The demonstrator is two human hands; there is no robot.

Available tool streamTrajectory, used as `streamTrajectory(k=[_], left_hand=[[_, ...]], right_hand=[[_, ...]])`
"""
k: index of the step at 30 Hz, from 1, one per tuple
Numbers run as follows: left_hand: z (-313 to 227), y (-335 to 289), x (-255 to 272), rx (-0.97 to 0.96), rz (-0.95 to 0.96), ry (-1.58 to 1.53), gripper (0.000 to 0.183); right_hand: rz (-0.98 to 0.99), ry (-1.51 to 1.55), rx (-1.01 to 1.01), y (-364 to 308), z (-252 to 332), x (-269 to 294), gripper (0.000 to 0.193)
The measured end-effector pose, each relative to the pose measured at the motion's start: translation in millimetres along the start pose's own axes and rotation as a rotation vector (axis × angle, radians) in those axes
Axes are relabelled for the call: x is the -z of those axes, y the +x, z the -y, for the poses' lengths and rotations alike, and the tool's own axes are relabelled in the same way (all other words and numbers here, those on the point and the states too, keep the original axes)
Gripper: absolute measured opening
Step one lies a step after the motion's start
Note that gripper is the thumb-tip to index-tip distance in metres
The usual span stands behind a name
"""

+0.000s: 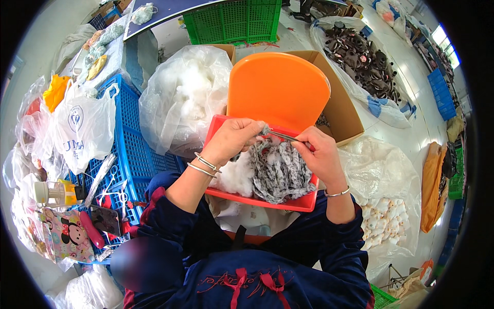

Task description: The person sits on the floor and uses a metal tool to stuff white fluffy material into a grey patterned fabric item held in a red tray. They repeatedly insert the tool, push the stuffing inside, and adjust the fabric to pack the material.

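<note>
My left hand [237, 138] is closed, pinching a small grey fuzzy fabric piece [264, 129] between thumb and fingers. In my right hand [320, 153] is a thin metal tool [282, 135] with a red handle, its exact kind unclear. The tool's tip meets the small piece, and whether it goes inside cannot be made out. Both hands are above a red plastic tray [288, 204] on my lap. Inside the tray, white fluffy stuffing [235, 174] fills the left part and a heap of grey-and-white fabric pieces [282, 172] the right.
An orange chair back [278, 87] stands just beyond the tray, before a cardboard box [342, 103]. Left are a clear bag of stuffing [188, 95] and blue crates [136, 154] bearing scissors [122, 198]. Right lie bags of small white pieces [386, 221] and dark plush pieces [360, 62].
</note>
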State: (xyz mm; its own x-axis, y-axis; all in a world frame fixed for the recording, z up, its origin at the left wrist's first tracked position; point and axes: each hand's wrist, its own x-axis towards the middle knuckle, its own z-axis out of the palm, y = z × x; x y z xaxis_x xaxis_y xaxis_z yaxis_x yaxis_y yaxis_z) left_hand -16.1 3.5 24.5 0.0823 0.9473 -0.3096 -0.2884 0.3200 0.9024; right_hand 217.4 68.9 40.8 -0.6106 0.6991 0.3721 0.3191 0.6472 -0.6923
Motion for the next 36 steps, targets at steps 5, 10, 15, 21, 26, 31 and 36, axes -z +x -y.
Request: streamTrajectory(k=[5,10,15,21,26,31,36], left_hand=[[4.0,-0.3,-3.9,-0.107,-0.058,0.409,0.035],[4.2,1.9,-1.2,-0.024,-0.058,0.289,0.033],[1.9,0.7,2.6,0.061,0.02,-0.013,0.028],[7.0,-1.1,-11.1,0.099,0.064,-0.002,0.029],[9.3,-2.6,-14.4,0.116,0.088,0.051,0.033],[-4.2,-6.5,-9.4,0.097,0.144,0.138,0.03],[4.3,-2.8,-7.6,0.001,0.074,0.311,0.029]], right_hand=[[0.056,-0.028,-0.013,-1.9,0.9,-5.6,0.011],[0.084,-0.015,-0.039,-0.6,-5.0,0.2,0.012],[0.068,0.409,-0.31,-0.8,-15.2,6.1,0.013],[0.157,0.548,-0.293,0.0,11.0,-18.1,0.02],[0.086,0.313,-0.227,0.8,1.8,-33.0,0.009],[-0.028,0.127,-0.185,7.1,0.4,-17.9,0.008],[-0.032,0.661,-0.418,5.6,0.2,-26.7,0.009]])
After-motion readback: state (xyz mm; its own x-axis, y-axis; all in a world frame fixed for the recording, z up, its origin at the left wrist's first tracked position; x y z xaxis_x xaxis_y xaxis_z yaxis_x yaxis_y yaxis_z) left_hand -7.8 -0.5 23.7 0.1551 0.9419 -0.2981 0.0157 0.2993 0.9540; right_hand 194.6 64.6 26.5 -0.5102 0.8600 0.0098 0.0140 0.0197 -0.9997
